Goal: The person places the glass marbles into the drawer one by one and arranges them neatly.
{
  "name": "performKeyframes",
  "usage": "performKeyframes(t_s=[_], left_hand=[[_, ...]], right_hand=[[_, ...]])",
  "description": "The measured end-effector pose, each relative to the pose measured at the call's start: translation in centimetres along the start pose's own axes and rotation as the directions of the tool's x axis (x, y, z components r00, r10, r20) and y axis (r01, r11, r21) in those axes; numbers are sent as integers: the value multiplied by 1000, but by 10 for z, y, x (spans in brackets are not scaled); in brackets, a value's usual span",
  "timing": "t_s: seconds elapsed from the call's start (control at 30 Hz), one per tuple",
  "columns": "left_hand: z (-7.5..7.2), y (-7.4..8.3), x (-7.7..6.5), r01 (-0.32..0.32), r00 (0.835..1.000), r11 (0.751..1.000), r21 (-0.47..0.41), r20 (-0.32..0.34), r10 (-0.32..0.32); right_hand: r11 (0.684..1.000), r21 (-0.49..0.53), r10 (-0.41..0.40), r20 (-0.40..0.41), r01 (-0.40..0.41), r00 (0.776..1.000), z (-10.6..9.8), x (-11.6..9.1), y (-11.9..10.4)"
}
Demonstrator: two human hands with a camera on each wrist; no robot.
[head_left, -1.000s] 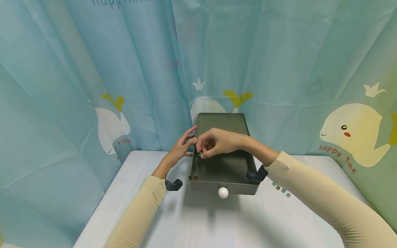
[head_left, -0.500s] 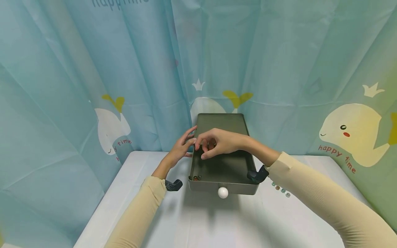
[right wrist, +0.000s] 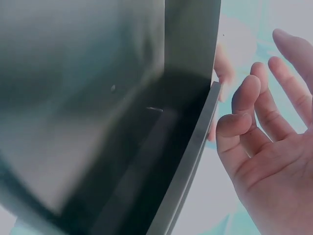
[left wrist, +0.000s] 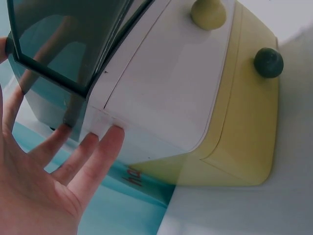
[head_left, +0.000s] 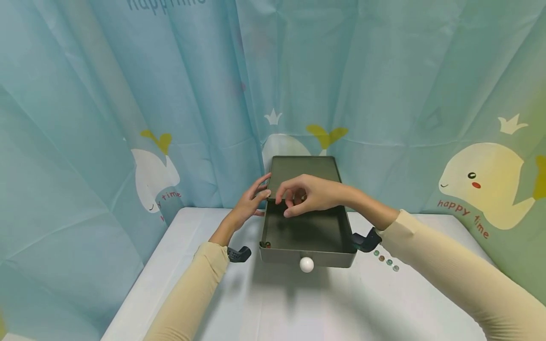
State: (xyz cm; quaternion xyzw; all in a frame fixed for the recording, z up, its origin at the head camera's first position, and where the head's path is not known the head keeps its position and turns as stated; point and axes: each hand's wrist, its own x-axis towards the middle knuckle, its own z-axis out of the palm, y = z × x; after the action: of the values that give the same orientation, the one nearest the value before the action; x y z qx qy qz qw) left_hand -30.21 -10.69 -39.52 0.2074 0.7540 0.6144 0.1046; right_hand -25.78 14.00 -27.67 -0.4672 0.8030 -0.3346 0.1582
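A dark grey drawer (head_left: 315, 232) with a white knob (head_left: 306, 264) is pulled out from its cabinet (head_left: 304, 171). Small round marbles (head_left: 268, 245), at least one reddish, sit in its front left corner. Fingers spread, my left hand (head_left: 246, 206) touches the cabinet's left side; the left wrist view shows fingertips (left wrist: 115, 133) against the casing. Over the drawer's back part hovers my right hand (head_left: 314, 193), its fingers bent and apart, holding nothing. The right wrist view shows that same hand (right wrist: 274, 142) beside the drawer wall (right wrist: 190, 166).
Several marbles (head_left: 382, 258) lie in a slanting row on the white table, right of the drawer. Below are a white drawer (left wrist: 161, 78) with a yellow knob (left wrist: 208, 13) and a yellow drawer (left wrist: 244, 107) with a dark green knob (left wrist: 268, 62). A curtain (head_left: 384, 94) hangs behind.
My right hand pinched a greenish marble one second ago, then let go; it appeared beside the reddish one in the corner. That hand has since shifted slightly right. My left hand has stayed put.
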Motion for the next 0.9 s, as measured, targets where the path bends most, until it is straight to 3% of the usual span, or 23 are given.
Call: performKeyframes(t_s=[0.2,0.53,0.9], left_hand=[[1,0,-1,-1,1000,1000,-7,-2,1],[1,-1,-1,-25,1000,1000,-4,-5,25],[2,0,-1,-23,1000,1000,-2,0,23]], right_hand=[[1000,-29,3,-28,-4,1000,-6,-14,-4],[999,-40,9,-142,-15,990,-14,-43,-7],[994,-41,86,-241,-99,967,-24,-80,-11]])
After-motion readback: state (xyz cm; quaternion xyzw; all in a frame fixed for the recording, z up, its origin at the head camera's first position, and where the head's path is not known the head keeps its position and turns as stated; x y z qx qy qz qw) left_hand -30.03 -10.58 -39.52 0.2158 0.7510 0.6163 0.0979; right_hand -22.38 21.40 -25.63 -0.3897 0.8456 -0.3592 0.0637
